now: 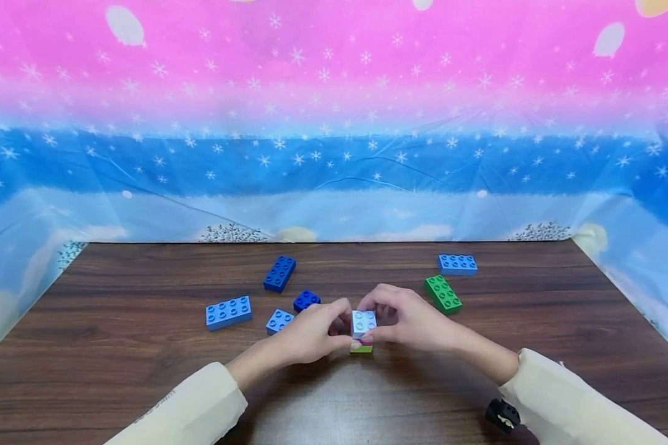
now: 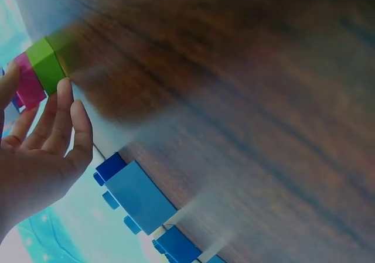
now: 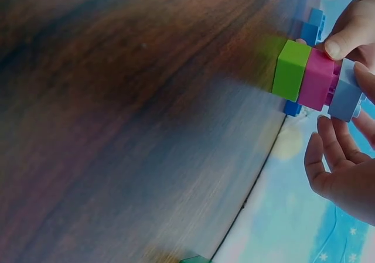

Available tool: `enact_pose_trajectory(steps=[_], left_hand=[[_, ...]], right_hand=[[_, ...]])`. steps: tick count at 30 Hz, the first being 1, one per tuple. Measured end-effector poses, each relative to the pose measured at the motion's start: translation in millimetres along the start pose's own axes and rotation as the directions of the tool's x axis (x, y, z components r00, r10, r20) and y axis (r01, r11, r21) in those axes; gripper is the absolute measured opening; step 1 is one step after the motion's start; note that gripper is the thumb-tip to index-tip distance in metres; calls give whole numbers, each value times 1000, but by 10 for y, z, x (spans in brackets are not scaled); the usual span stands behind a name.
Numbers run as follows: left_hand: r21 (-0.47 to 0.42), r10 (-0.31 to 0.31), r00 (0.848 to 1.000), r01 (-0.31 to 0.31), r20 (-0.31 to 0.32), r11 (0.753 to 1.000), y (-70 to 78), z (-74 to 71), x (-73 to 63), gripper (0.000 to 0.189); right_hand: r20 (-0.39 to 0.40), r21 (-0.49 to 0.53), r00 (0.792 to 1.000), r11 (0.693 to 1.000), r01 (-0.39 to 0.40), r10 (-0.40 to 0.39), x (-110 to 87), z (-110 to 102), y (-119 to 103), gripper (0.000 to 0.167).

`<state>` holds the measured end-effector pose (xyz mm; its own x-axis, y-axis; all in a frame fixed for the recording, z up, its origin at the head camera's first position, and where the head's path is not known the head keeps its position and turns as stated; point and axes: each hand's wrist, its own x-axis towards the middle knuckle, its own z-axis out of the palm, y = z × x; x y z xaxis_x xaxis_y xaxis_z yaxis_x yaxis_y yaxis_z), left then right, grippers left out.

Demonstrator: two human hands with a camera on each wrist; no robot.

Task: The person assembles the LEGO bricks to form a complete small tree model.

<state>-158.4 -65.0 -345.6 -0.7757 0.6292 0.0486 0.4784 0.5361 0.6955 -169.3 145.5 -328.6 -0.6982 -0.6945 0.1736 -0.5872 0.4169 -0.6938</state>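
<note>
A small stack of toy building bricks stands on the table near the middle of the head view. Its bottom is a lime green brick (image 3: 291, 69), with a magenta brick (image 3: 318, 78) on top of that. Above them is a light blue square brick (image 1: 363, 323), slightly tilted; the magenta studs show in the gap beneath it in the right wrist view. My right hand (image 1: 414, 321) pinches this light blue brick between thumb and fingers. From the other side, my left hand (image 1: 312, 334) holds the magenta brick, its thumb on the near face.
Left of the stack lie a light blue square brick (image 1: 279, 321), a dark blue square brick (image 1: 307, 299), a long light blue brick (image 1: 229, 313) and a long dark blue brick (image 1: 280, 273). A long green brick (image 1: 443, 294) and another light blue brick (image 1: 458, 265) lie to the right.
</note>
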Motion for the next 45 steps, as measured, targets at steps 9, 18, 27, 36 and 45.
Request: enact_pose_trajectory(steps=[9, 18, 27, 36, 45], left_hand=[[10, -14, 1000, 14, 7, 1000, 2, -8, 13, 22], [-6, 11, 998, -11, 64, 1000, 48, -156, -1, 27], [-43, 32, 999, -32, 4, 999, 108, -202, -12, 20], [-72, 33, 999, -33, 1, 997, 111, -173, -14, 18], [-71, 9, 1000, -10, -16, 997, 93, -152, -39, 18]], right_hand=[[-6, -27, 1000, 1000, -6, 5, 10, 4, -16, 28], [-2, -37, 999, 999, -33, 33, 12, 12, -13, 27], [-4, -38, 1000, 999, -23, 23, 16, 9, -29, 27], [6, -10, 997, 997, -73, 73, -36, -44, -20, 28], [18, -3, 994, 994, -110, 110, -93, -94, 6, 22]])
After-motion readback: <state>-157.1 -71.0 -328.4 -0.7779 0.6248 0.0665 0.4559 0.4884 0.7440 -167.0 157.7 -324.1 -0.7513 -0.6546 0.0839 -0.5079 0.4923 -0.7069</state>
